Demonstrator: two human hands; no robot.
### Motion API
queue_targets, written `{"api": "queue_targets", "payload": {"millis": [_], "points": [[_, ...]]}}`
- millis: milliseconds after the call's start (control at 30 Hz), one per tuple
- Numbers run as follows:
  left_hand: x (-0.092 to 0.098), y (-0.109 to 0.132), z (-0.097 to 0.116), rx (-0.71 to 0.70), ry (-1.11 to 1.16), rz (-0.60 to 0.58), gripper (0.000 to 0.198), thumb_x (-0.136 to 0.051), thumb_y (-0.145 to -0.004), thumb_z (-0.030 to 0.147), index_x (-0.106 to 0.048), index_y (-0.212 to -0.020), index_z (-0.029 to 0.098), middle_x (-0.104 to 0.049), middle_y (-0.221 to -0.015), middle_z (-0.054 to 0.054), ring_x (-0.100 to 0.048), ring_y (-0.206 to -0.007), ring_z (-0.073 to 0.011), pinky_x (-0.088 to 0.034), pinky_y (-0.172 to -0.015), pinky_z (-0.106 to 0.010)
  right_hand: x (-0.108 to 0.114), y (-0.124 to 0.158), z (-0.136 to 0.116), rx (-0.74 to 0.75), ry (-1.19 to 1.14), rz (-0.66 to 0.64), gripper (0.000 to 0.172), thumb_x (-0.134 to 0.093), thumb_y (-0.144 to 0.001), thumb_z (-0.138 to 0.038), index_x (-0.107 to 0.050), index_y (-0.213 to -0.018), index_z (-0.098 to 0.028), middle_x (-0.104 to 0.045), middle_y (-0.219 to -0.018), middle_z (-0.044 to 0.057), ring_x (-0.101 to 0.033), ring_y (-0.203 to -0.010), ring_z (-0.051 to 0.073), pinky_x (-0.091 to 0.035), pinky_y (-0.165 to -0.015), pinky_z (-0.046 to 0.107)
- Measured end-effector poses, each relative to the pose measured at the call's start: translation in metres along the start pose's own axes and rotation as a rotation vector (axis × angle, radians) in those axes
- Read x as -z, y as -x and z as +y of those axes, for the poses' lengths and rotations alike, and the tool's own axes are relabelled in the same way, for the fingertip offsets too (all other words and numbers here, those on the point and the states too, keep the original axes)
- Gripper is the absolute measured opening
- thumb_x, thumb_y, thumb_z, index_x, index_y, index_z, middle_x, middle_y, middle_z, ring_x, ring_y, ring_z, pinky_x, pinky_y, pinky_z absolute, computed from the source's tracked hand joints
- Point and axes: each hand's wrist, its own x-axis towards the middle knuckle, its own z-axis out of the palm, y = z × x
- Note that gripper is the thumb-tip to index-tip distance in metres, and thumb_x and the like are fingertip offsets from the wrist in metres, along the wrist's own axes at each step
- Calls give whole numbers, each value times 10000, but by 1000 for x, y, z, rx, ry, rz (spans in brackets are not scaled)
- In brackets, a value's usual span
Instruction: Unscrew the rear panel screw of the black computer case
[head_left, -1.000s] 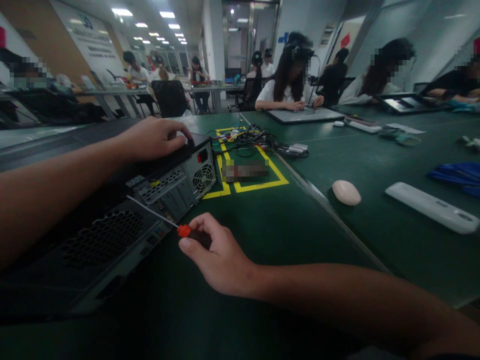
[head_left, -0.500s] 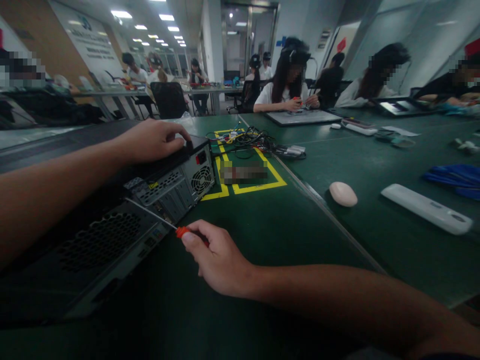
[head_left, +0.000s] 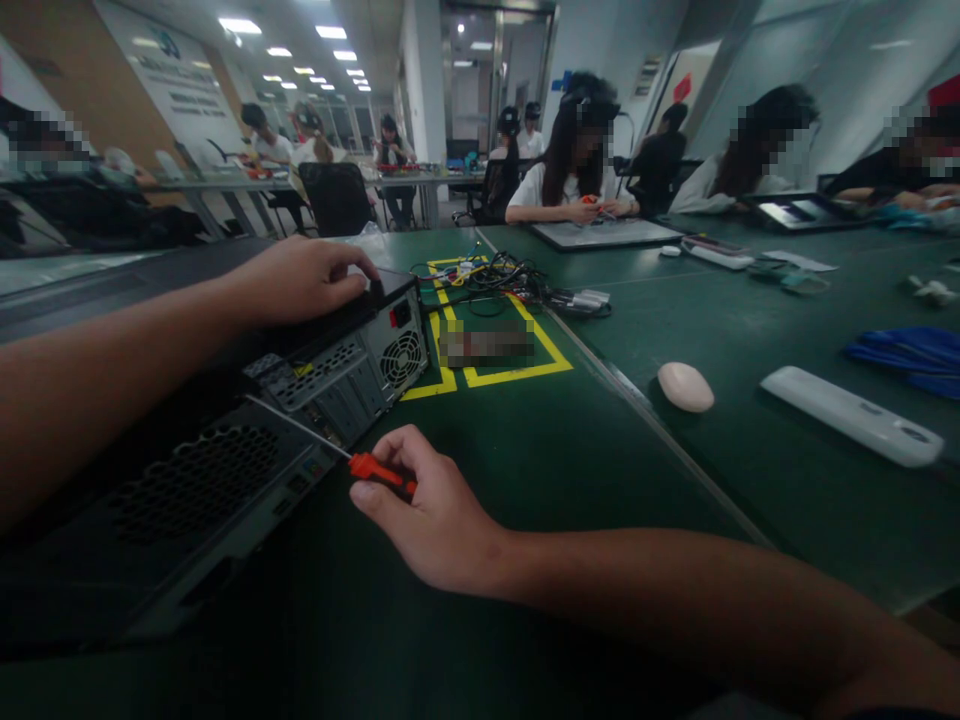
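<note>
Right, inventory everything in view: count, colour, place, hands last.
Computer case: 1, black and grey, left
Screwdriver: 1, orange and black, centre
Table: 1, green, under case
Cable bundle: 1, mostly black, beyond case
Tape strips: several, yellow, beside case
Pixelated object: 1, brownish, inside tape
Rounded object: 1, pale pink, right
Long device: 1, white, further right
Blue item: 1, blue, far right
Panel: 1, grey, table's far side
People: about ten, mixed clothing, background
Left hand: 1, bare, atop case
Right hand: 1, bare, around screwdriver

PC case (head_left: 217,470) cut off L edge, s'driver hndl (head_left: 379,471) part-hidden
</note>
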Motion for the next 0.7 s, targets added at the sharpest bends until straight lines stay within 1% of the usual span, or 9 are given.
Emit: {"api": "queue_targets", "payload": {"millis": [167, 400, 500, 600, 700], "points": [[1, 1, 2, 25, 7, -22, 560, -443, -1009, 431, -774, -1373, 166, -705, -894, -55, -605, -784, -201, -435, -855, -351, -1, -1, 0, 8, -28, 2, 211, -753, -956, -340, -567, -1013, -256, -614, -913, -42, -590, -825, 173, -480, -782, 326], [0, 0, 1, 23, -1, -4, 553, -449, -1004, 425, -783, -1354, 158, -706, -875, -57, -599, -765, -192, -430, -831, -343, 0, 0, -1, 4, -5, 8, 204, -742, -973, -365, -572, -1013, -259, -624, -904, -38, -602, -814, 180, -496, -778, 337], [0, 0, 0, 9, -3, -14, 561, -445, -1003, 436, -779, -1362, 164, -715, -908, -68, -606, -777, -200, -429, -825, -347, 0, 0, -1, 6, -5, 4, 201, -738, -978, -370, -574, -1012, -259, -622, -913, -35, -602, -825, 181, -498, -781, 337], [0, 0, 0, 16, 5, -15, 564, -434, -1003, 440, -778, -1361, 171, -718, -925, -75, -607, -779, -204, -426, -823, -353, 0, 0, -1, 4, -14, 3, 196, -735, -981, -369, -576, -1011, -258, -614, -904, -36, -591, -815, 176, -485, -760, 329], [0, 1, 1, 18, 10, 0, 555, -438, -999, 440, -787, -1337, 172, -706, -872, -66, -607, -759, -200, -426, -819, -350, -1, 1, -1, -5, -17, 2, 196, -732, -989, -378, -582, -1015, -256, -608, -890, -40, -580, -790, 165, -468, -720, 312]]}}
